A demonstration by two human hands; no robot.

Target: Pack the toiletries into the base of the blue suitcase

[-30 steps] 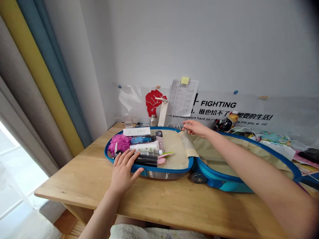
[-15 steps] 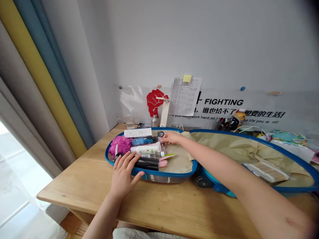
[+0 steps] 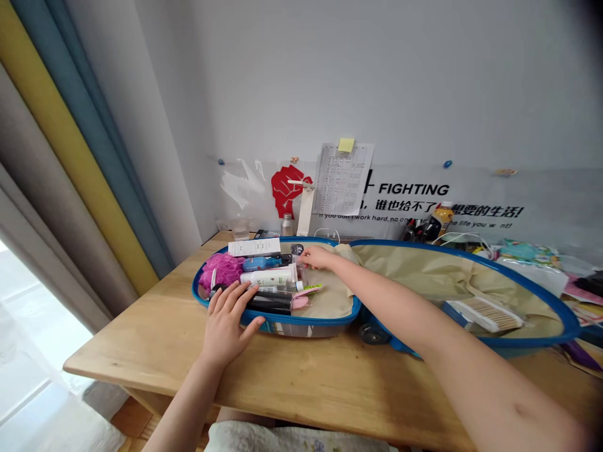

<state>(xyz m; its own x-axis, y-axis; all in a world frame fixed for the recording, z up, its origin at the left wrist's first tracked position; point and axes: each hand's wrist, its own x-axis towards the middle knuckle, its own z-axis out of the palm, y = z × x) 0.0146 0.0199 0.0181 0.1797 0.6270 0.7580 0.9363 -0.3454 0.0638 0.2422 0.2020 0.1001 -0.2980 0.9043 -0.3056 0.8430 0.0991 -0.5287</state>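
Note:
An open suitcase with blue rims lies on the wooden table. My left hand rests with spread fingers over its near rim, fingertips at a black cylinder. My right hand reaches into the same half, its fingers pinched on a small clear package with a dark top. Beside these lie a pink bath puff, a white box, a blue bottle, a white tube and a pink item in clear wrap.
In the suitcase's right half lies a packet of cotton swabs. Behind the case stand a glass, a silver bottle, a white lamp and an orange-labelled bottle. Colourful packets lie at the right.
The view has shifted slightly, so the scene sits a little further left. Both hands stay at nearly the same places on the suitcase and its contents.

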